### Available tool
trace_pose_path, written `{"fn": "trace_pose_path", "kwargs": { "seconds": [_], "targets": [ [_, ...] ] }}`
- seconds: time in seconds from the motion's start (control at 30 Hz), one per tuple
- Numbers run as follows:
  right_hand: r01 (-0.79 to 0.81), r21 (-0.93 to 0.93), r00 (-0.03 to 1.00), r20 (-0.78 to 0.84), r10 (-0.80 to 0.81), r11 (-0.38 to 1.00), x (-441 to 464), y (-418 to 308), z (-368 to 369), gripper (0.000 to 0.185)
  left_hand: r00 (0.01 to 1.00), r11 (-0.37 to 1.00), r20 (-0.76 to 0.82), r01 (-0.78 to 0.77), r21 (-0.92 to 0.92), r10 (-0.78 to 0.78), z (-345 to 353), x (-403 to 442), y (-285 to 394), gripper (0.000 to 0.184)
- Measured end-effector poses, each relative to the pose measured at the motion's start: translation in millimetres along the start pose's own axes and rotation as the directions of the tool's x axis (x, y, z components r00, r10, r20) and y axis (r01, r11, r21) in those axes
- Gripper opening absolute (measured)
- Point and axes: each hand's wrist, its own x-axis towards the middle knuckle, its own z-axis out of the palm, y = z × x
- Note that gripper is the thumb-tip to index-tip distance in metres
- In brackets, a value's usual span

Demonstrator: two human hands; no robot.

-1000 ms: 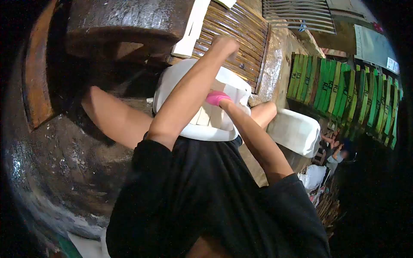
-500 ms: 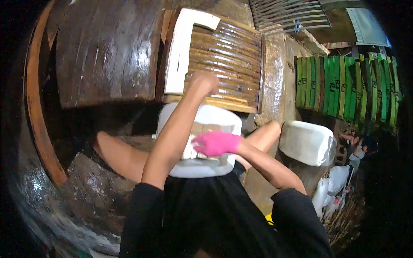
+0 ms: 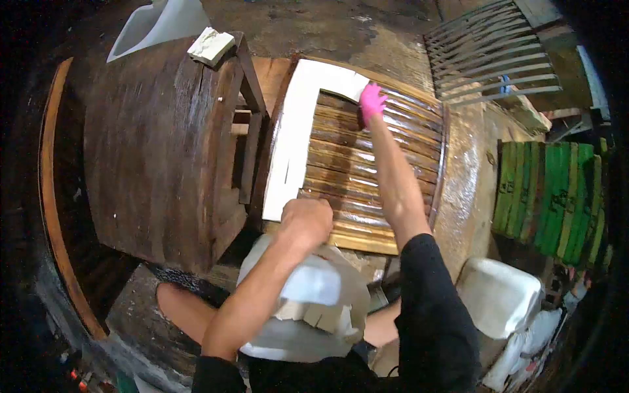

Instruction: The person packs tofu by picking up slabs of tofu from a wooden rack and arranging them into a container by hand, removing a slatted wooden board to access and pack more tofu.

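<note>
White blocks that look like tofu (image 3: 290,147) lie in an L on a wet slatted wooden rack (image 3: 360,237). My right hand (image 3: 373,103), in a pink glove, is at the right end of the far row, its fingers against the end white block. Bare and closed in a fist, my left hand (image 3: 308,221) is at the near end of the column; what it holds, if anything, is hidden. Between my legs stands a white plastic container (image 3: 265,350) with several off-white pieces (image 3: 321,316) inside, partly behind my left forearm.
A dark wooden table (image 3: 147,157) stands left of the rack, bearing a white block (image 3: 211,46). Behind it is a whitish container (image 3: 157,26). To the right are green slatted crates (image 3: 547,196), a white jerrycan (image 3: 499,296) and a metal grating (image 3: 491,52).
My right hand has gone from inside the container to the far row on the rack. My left hand stays closed near the column's near end. The view has shifted, showing more at the far side.
</note>
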Motion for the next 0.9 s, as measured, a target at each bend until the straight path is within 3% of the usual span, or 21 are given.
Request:
{"fn": "trace_pose_path", "kwargs": {
  "seconds": [0.03, 0.07, 0.1, 0.13, 0.17, 0.2, 0.23, 0.3, 0.37, 0.47, 0.57, 0.63, 0.67, 0.73, 0.8, 0.83, 0.87, 0.9],
  "targets": [
    [-0.008, -0.079, 0.994, -0.113, -0.001, 0.997, -6, -29, 11, 0.058, 1.0, 1.0, 0.023, 0.003, -0.013, -0.002, 2, 1, -1, 0.037],
    [-0.01, 0.283, 0.978, -0.195, 0.068, 0.959, -8, -43, 20, 0.057, 0.991, 0.999, -0.13, -0.043, -0.008, 0.042, 14, -1, -5, 0.029],
    [0.06, 0.6, 0.952, -0.275, 0.135, 0.797, -11, -59, 27, 0.056, 0.987, 0.998, -0.152, -0.051, -0.046, 0.044, 13, -3, -6, 0.027],
    [0.091, 0.737, 0.964, -0.234, 0.127, 0.67, -4, -60, 25, 0.051, 0.985, 0.994, -0.167, -0.057, -0.094, 0.04, 9, -11, -4, 0.026],
    [0.013, 0.897, 0.998, -0.039, 0.051, 0.441, 6, -51, 12, 0.048, 0.981, 0.987, -0.193, -0.063, -0.145, 0.034, 10, -16, -3, 0.024],
    [-0.179, 0.968, 0.977, 0.197, -0.085, 0.175, 9, -48, -15, 0.047, 0.986, 0.97, -0.169, -0.037, -0.239, -0.004, 18, -14, -5, 0.022],
    [-0.349, 0.934, 0.91, 0.358, -0.21, 0.079, 22, -35, -27, 0.049, 0.989, 0.944, -0.144, -0.008, -0.33, -0.042, 25, -11, -7, 0.02],
    [-0.608, 0.793, 0.754, 0.564, -0.337, -0.032, 35, -20, -42, 0.063, 0.989, 0.998, -0.15, -0.015, -0.058, 0.006, 24, -5, -6, 0.019],
    [-0.603, 0.798, 0.697, 0.538, -0.474, 0.018, 41, -26, -32, 0.062, 0.987, 0.998, -0.161, 0.007, -0.066, -0.018, 21, -5, -6, 0.019],
    [-0.598, 0.787, 0.735, 0.464, -0.495, -0.151, 28, -44, -12, 0.064, 0.983, 0.999, -0.181, -0.004, -0.054, -0.006, 21, -7, -9, 0.02],
    [-0.492, 0.795, 0.824, 0.295, -0.484, -0.354, 3, -30, 1, 0.064, 0.98, 0.999, -0.197, -0.042, -0.024, 0.036, 14, -12, -11, 0.023],
    [-0.563, 0.715, 0.765, 0.261, -0.589, -0.415, -5, -4, 6, 0.067, 0.963, 0.997, -0.259, -0.074, 0.031, 0.079, 23, -10, -14, 0.024],
    [-0.564, 0.699, 0.782, 0.282, -0.556, -0.44, -22, 6, -4, 0.066, 0.916, 0.981, -0.353, -0.187, 0.049, 0.192, 31, -7, -20, 0.025],
    [-0.577, 0.662, 0.798, 0.334, -0.502, -0.477, -70, 37, -29, 0.066, 0.993, 0.996, -0.115, -0.028, -0.086, 0.018, 13, -4, -16, 0.028],
    [-0.482, 0.772, 0.872, 0.376, -0.314, -0.414, -119, 75, -61, 0.068, 0.999, 0.999, -0.023, -0.048, -0.02, 0.047, 6, -2, -16, 0.034],
    [-0.515, 0.751, 0.857, 0.439, -0.269, -0.414, -170, 71, -108, 0.068, 1.0, 1.0, -0.011, -0.017, -0.01, 0.017, 5, 0, -13, 0.032],
    [-0.625, 0.633, 0.754, 0.336, -0.565, -0.457, -204, 90, -130, 0.069, 0.995, 0.997, -0.075, -0.075, -0.033, 0.072, 15, 6, -19, 0.033],
    [-0.723, 0.521, 0.595, 0.136, -0.792, -0.454, -230, 111, -147, 0.071, 0.994, 0.996, 0.099, -0.047, 0.078, 0.039, -8, 4, -8, 0.029]
  ]
}}
